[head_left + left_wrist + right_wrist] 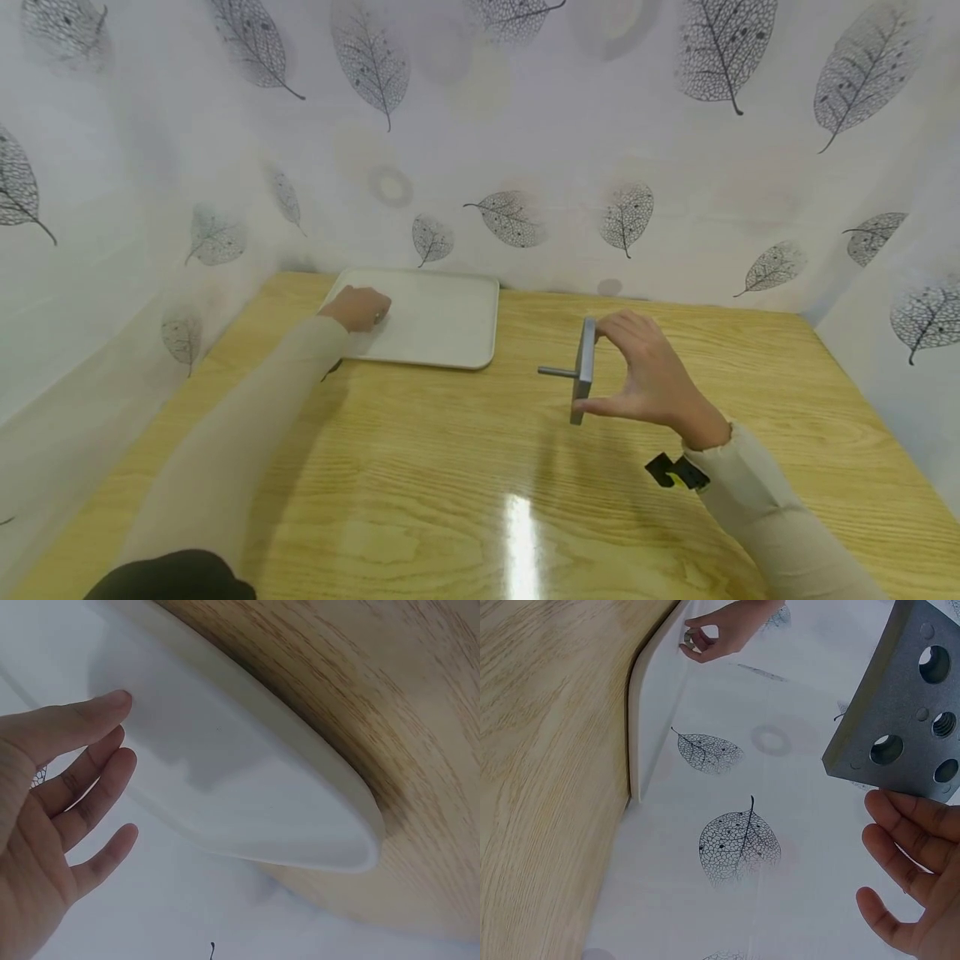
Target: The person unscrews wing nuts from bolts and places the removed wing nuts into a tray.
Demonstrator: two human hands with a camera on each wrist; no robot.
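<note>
My right hand [648, 375] grips a grey metal plate [583, 371] by its edges, fingers at the top and thumb at the bottom. The plate stands on edge above the table, and a thin metal rod [557, 372] juts from its left face. Several round holes show in the plate [900, 727] in the right wrist view. Over the left part of a white tray [442, 321], my left hand [358, 308] pinches a small grey round piece [688, 636] between thumb and fingertip. In the left wrist view that piece is hidden behind the fingers.
The tray lies at the back of a wood-grain table [420, 450], close to a white curtain [555, 133] printed with leaves. More of this cloth hangs along both sides. A dark rounded object [172, 575] shows at the lower left edge.
</note>
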